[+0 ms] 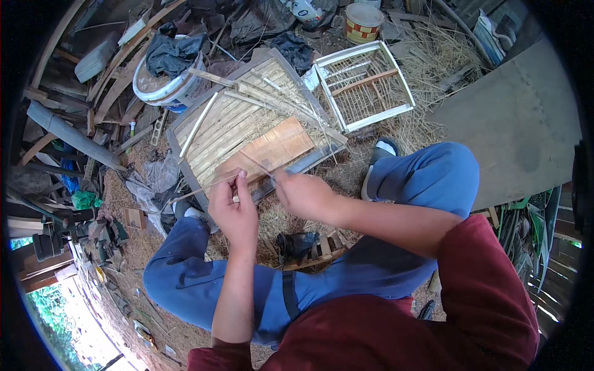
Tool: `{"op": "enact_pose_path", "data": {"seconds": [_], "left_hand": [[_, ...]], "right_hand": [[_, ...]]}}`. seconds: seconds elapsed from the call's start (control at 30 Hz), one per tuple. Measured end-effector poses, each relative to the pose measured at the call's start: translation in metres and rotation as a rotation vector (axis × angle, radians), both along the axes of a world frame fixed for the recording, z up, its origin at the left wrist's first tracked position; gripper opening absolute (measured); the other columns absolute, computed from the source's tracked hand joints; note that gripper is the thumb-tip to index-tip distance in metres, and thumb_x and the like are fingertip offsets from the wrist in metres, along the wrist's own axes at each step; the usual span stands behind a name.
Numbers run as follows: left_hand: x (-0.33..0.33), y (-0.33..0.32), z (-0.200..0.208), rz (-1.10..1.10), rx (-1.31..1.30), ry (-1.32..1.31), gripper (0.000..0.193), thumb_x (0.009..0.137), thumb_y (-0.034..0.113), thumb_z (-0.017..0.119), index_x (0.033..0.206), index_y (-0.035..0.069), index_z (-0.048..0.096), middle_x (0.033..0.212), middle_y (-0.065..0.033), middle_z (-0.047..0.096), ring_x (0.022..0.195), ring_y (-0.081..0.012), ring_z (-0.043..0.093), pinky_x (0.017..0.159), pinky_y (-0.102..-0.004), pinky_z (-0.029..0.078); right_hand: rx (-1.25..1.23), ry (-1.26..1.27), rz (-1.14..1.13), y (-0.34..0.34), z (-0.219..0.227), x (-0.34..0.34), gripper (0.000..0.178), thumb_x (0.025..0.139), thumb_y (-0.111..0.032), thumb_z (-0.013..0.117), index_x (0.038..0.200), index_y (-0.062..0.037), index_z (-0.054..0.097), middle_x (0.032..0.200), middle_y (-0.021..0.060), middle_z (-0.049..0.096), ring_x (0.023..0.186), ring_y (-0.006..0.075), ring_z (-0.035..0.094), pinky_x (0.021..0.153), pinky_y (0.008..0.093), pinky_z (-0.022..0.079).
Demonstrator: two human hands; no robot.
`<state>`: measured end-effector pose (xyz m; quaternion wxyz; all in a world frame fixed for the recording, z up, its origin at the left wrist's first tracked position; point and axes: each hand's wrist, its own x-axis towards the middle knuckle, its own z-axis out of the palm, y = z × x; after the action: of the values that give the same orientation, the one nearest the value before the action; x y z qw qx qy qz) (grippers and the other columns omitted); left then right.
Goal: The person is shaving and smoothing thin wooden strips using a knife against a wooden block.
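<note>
My left hand (233, 207) is closed in a pinch on a thin wooden stick (204, 187), which slants down to the left past my knee. My right hand (304, 195) is wrapped round a thin, dark, blade-like tool (255, 162); its narrow end points up and left, and its grip is hidden in the fingers. Both hands are close together, over the near edge of a smooth reddish-brown board (278, 143). That board lies on a slatted wooden panel (213, 139) with a grey frame. Whether tool and stick touch, I cannot tell.
Loose wooden strips (272, 99) lie across the panel. Beyond it to the right stands a white-framed cage of thin bars (365, 86). A white bucket (167, 93) with black plastic stands far left, a patterned tub (363, 23) at the back, and a large grey sheet (513, 123) at right.
</note>
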<state>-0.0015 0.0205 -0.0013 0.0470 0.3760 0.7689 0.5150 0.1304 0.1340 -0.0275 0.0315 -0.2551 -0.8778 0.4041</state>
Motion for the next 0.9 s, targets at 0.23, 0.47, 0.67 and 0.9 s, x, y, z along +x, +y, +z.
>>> {"op": "enact_pose_path", "data": {"seconds": [0.23,0.47,0.67,0.9], "left_hand": [[-0.002,0.003,0.000,0.065,0.110,-0.159,0.008,0.102,0.000,0.065,0.101,-0.007,0.068,0.095,-0.0099,0.070,0.085,-0.0105,0.065,0.077,-0.0263,0.054],[-0.005,0.003,0.001,0.082,0.122,-0.180,0.012,0.104,0.003,0.065,0.100,-0.008,0.066,0.095,-0.0089,0.070,0.085,-0.0081,0.064,0.075,-0.0246,0.054],[-0.005,0.005,0.001,0.074,0.132,-0.173,0.012,0.105,0.003,0.065,0.097,-0.006,0.065,0.093,-0.0079,0.070,0.084,-0.0076,0.063,0.076,-0.0241,0.053],[-0.003,0.011,0.002,0.093,0.185,-0.205,0.012,0.104,0.003,0.065,0.096,-0.005,0.064,0.092,-0.0065,0.069,0.083,-0.0065,0.061,0.074,-0.0239,0.051]], "right_hand": [[0.001,-0.009,-0.036,-0.002,-0.003,0.002,0.027,0.101,-0.021,0.054,0.109,0.0045,0.055,0.080,0.0291,0.072,0.077,0.0482,0.073,0.070,0.0595,0.059],[0.023,-0.034,-0.019,-0.009,-0.003,0.002,0.026,0.102,-0.018,0.052,0.105,0.0072,0.051,0.072,0.0297,0.068,0.068,0.0487,0.070,0.064,0.0598,0.057],[0.019,0.048,0.000,-0.005,0.004,0.001,0.026,0.102,-0.018,0.052,0.103,0.0080,0.051,0.072,0.0296,0.068,0.068,0.0495,0.069,0.064,0.0593,0.057],[-0.020,0.010,-0.026,-0.008,0.006,0.002,0.025,0.101,-0.017,0.053,0.102,0.0081,0.053,0.071,0.0305,0.067,0.068,0.0503,0.069,0.065,0.0600,0.056]]}}
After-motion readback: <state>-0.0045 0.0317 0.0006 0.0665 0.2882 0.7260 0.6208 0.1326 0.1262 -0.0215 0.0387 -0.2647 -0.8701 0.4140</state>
